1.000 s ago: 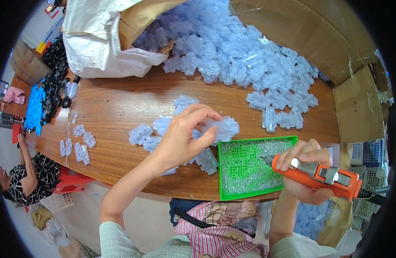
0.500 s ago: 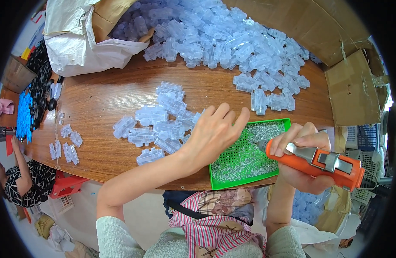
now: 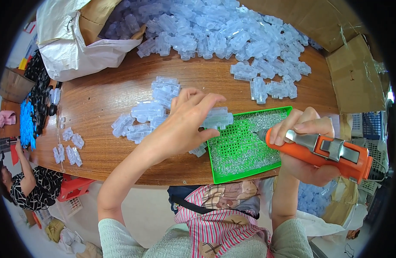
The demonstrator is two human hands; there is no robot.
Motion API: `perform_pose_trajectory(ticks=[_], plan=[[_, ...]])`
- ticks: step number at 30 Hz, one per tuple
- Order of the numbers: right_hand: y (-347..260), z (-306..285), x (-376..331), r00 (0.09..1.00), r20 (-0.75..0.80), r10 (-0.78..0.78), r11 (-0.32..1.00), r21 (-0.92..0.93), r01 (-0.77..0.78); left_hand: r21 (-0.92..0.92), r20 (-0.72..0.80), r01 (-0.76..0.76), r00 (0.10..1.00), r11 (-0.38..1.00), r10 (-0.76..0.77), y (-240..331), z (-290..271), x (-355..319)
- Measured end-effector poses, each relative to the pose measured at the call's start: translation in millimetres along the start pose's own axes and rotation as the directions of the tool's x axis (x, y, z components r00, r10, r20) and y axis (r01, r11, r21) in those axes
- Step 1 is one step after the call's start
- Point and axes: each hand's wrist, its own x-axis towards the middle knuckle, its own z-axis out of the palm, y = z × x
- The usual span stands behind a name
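Note:
My left hand is at the far left corner of a shallow green tray, thumb and forefinger curved around a clear plastic housing. That housing overlaps the tray's corner; the contact of my other fingers is hidden. Small silver screws lie scattered over the tray's perforated bottom. In my right hand is an orange power screwdriver with a metal lever, its dark nose pointing left over the tray. Several more clear housings lie in a loose group beyond and beside my left forearm.
A large heap of clear housings covers the table's far side, between a white sack and cardboard. Black and blue parts lie at the far left, where another person sits. A bag of clear parts stands below the right table edge.
My left hand has shifted left and slightly away, and its thumb and forefinger have spread, bringing a clear housing into sight. The screwdriver stays over the tray. The whole view has shifted slightly.

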Motion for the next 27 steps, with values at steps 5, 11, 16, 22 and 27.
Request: perform_pose_trajectory(ticks=[5, 11, 16, 22, 27], plan=[[0.4, 5.1, 2.0, 1.000, 0.019, -0.008, 0.998, 0.062, 0.007, -0.130, -0.079, -0.031, 0.997, 0.991, 0.021, -3.5, 18.0, -7.2], [13.3, 15.1, 17.2, 0.977, 0.179, -0.117, 0.990, 0.105, 0.099, -0.234, -0.188, -0.041, 0.982, 0.971, -0.003, -9.3, 35.5, -11.2], [37.4, 15.9, 22.0, 0.976, 0.209, -0.062, 0.988, 0.148, 0.031, -0.298, -0.192, 0.010, 0.979, 0.955, -0.071, -11.3, 36.8, -7.8], [42.0, 21.0, 18.7, 0.967, 0.253, -0.015, 0.997, 0.076, -0.004, -0.273, -0.246, -0.059, 0.969, 0.960, -0.010, -15.4, 40.7, -10.2], [44.1, 24.4, 18.9, 0.954, 0.298, 0.021, 1.000, 0.005, -0.024, -0.295, -0.225, -0.052, 0.974, 0.954, -0.017, -13.3, 37.5, -9.3]])
